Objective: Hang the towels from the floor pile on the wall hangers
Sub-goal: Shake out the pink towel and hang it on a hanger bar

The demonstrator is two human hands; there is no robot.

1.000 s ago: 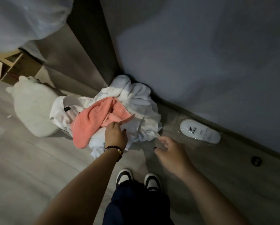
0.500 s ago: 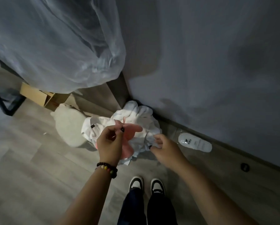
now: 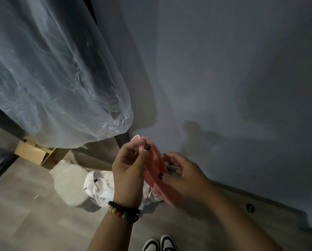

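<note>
My left hand (image 3: 129,171) pinches the top edge of the pink towel (image 3: 156,171) between thumb and curled fingers, holding it up in front of the grey wall (image 3: 224,78). My right hand (image 3: 183,172) grips the same towel lower down — thumb pressed on the cloth, fingers curled behind it — and the rest hangs blurred below. The pile of white towels (image 3: 100,187) lies on the wood floor (image 3: 24,214) beneath my left wrist, beside a pale rounded thing. A plastic sheet (image 3: 52,78) hangs at left.

Pink towel (image 3: 157,180) lower end motion-blurred, white pile (image 3: 99,187) partly behind hands, shoes (image 3: 159,244) cropped
</note>
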